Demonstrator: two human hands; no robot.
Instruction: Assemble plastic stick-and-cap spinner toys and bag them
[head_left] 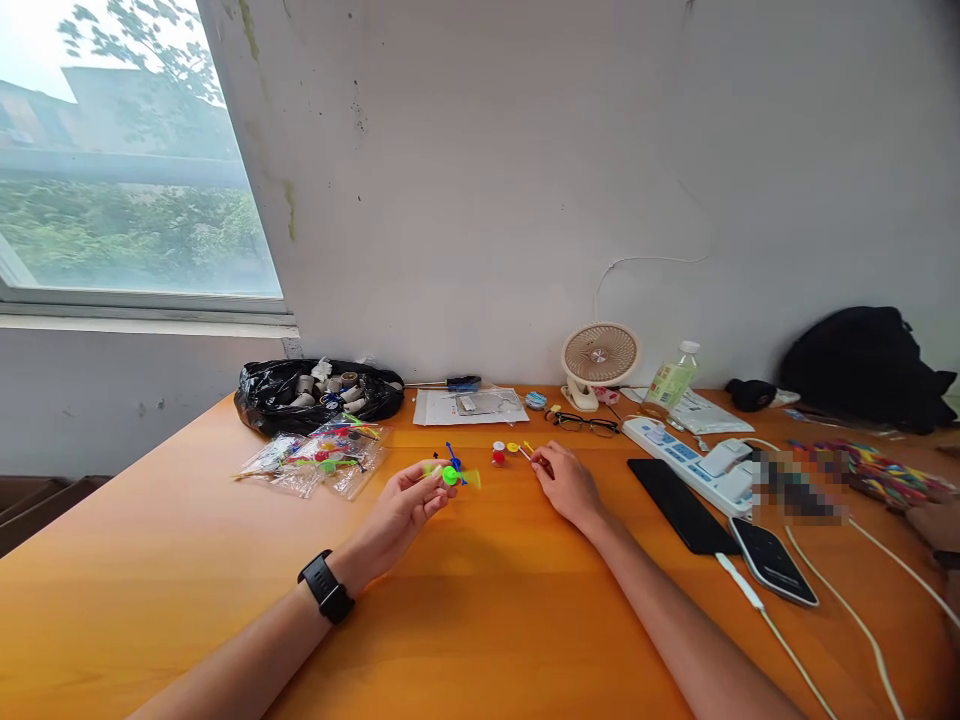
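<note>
My left hand [409, 505], with a black watch on its wrist, pinches a small plastic toy [450, 475] above the table. The toy has a bright green round hub, blue prongs and a see-through yellow blade. My right hand [568, 482] rests on the table with its fingers curled together at a thin yellow-and-white plastic piece [526, 450]. Just left of those fingertips lie a small yellow disc [513, 448] and a little red piece with a white top [499, 454].
Clear bags of coloured plastic parts [322, 455] lie at left by a black rubbish bag [251, 400]. Behind are papers [431, 408], glasses [592, 427], a fan [600, 355] and a bottle [673, 380]. At right are phones [679, 505], a power strip [675, 462] and another person's hand [930, 522].
</note>
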